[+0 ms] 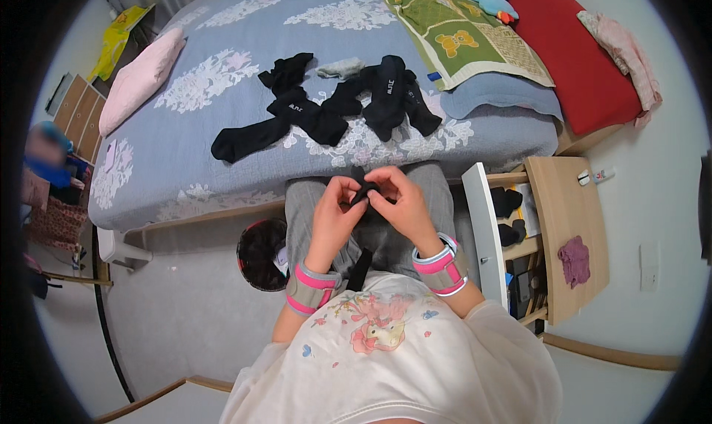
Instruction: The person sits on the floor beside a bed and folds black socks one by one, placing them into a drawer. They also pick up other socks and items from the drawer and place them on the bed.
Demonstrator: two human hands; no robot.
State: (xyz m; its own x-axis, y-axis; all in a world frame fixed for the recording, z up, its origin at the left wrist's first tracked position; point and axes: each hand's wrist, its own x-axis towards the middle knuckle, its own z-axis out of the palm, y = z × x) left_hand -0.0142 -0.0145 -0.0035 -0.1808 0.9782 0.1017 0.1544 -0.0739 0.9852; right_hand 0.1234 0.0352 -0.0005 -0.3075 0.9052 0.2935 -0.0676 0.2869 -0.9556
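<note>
I'm seeing the left hand [335,210] and right hand [404,205] pinching a bunched black cloth [361,193] just before the bed [193,157]. Black socks [315,120] and a grey sock [340,68] are lying on the bed, with a green blanket [475,37] toward its far right. A bin [257,242] is standing before the bed's left half; a pulled-out drawer [482,235] is jutting forward at the bed's right corner, blocking that side.

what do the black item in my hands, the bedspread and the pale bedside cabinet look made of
Black item: probably soft, matte cloth, since it bunches without shine; partly hidden, so the fibre stays unclear.
Bedspread: quilted fabric, perhaps cotton, matte, judging by its puckered surface and soft drape.
Cabinet: wood or wood-look laminate, smooth, going by its even tan top; I cannot tell which.
</note>
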